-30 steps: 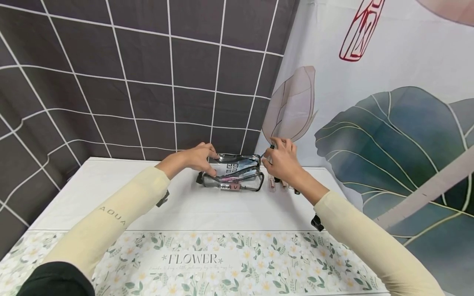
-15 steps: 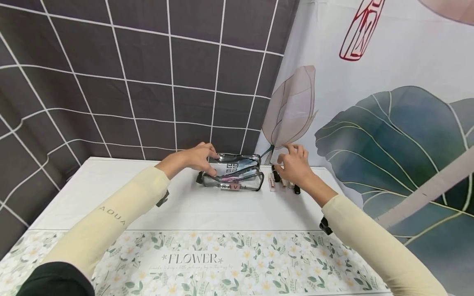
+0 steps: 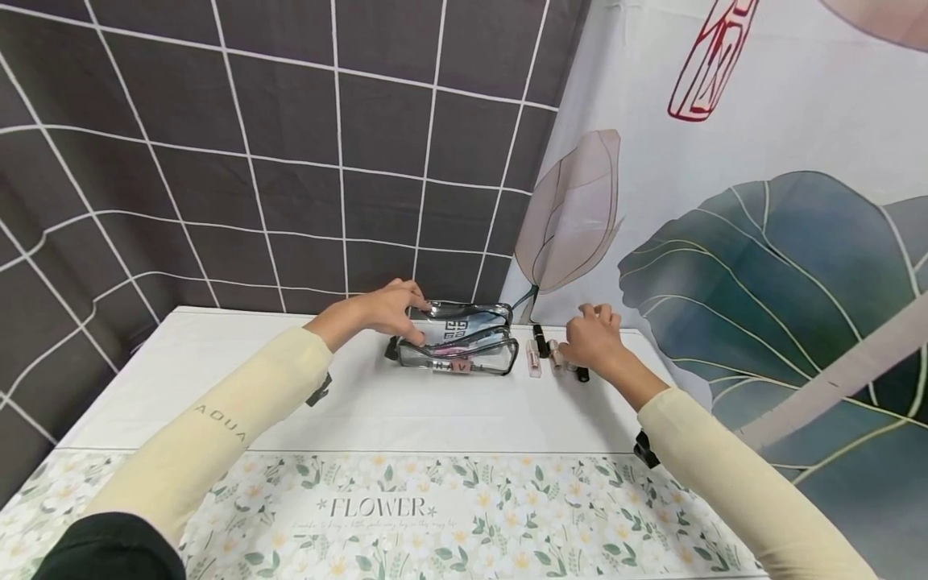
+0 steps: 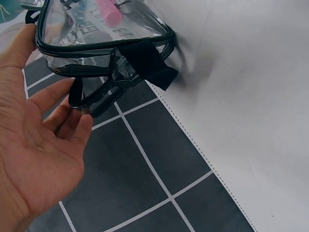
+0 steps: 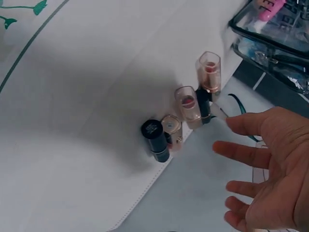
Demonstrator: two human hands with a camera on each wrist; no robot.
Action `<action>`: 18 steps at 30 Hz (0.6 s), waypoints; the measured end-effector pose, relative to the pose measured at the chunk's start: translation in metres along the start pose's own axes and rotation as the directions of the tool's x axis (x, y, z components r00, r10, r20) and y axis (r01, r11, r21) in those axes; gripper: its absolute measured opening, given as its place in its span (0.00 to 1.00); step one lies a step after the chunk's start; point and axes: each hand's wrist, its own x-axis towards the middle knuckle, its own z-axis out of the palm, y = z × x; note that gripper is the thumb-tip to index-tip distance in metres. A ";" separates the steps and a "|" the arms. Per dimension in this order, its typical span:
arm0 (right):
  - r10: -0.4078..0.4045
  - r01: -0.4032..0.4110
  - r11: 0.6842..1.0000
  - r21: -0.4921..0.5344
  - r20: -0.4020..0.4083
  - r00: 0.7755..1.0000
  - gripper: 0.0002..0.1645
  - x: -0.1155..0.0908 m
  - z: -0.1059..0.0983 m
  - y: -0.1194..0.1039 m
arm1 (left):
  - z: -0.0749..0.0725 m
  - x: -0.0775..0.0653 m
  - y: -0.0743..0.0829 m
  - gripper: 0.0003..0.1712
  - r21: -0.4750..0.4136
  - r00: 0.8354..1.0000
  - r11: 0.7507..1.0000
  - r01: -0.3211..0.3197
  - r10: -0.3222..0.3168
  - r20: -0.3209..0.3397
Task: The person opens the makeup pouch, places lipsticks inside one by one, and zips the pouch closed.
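Observation:
A clear zip cosmetic bag with black trim [image 3: 478, 348] stands at the back of the white table, its top apart. My left hand [image 3: 387, 310] holds its left end, thumb at the front and fingers curled round the back trim [image 4: 79, 94]. A pink tube [image 4: 110, 13] shows through the plastic. My right hand [image 3: 598, 338] hovers over a row of lipsticks right of the bag, fingers spread, holding nothing. In the right wrist view lie two clear-capped lipsticks [image 5: 210, 72], a slim black tube [image 5: 204, 102], a pale gold tube [image 5: 172, 126] and a black lipstick [image 5: 155, 137].
The white table surface [image 3: 362, 419] runs forward to a floral mat [image 3: 377, 548] printed FLOWER. Behind stands a dark cloth with white grid lines [image 3: 384, 129]. A pale leaf-print cloth [image 3: 725, 266] hangs at the right, close behind the lipsticks.
My right hand has moved right and a little toward me, from the bag's right end to above the lipsticks, uncovering some of them. The left hand and the bag have stayed put.

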 end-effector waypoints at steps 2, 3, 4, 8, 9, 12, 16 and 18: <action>0.022 -0.022 1.000 -0.012 0.032 0.999 0.19 -0.001 0.002 0.002 | 0.000 0.000 0.000 0.46 0.000 1.000 1.000 -0.002 0.002 -0.002; 0.036 -0.035 0.999 -0.018 0.047 0.998 0.18 -0.001 0.003 0.003 | 0.000 0.000 0.000 0.46 -0.001 1.000 1.000 -0.002 0.002 -0.001; 0.047 -0.046 0.999 -0.021 0.058 0.997 0.18 -0.001 0.004 0.005 | 0.000 -0.001 0.001 0.46 -0.003 1.000 1.000 -0.001 0.001 -0.001; 0.095 -0.092 0.995 -0.038 0.102 0.990 0.14 -0.001 0.007 0.009 | -0.001 -0.002 0.003 0.46 -0.014 1.000 1.000 0.015 -0.015 0.007; 0.108 -0.104 0.994 -0.034 0.114 0.988 0.13 -0.002 0.007 0.010 | -0.001 -0.002 0.003 0.45 -0.015 1.000 1.000 0.020 -0.020 0.008; 0.135 -0.132 0.991 -0.029 0.150 0.979 0.14 -0.002 0.009 0.012 | -0.002 -0.002 0.003 0.45 -0.023 0.999 0.999 0.032 -0.032 0.017; 0.161 -0.159 0.987 -0.030 0.179 0.971 0.16 -0.003 0.013 0.015 | -0.001 -0.001 0.001 0.45 -0.017 0.999 0.999 0.029 -0.029 0.019; 0.171 -0.168 0.985 -0.030 0.187 0.967 0.17 -0.004 0.015 0.015 | -0.001 0.000 0.000 0.45 -0.018 0.999 0.999 0.027 -0.027 0.020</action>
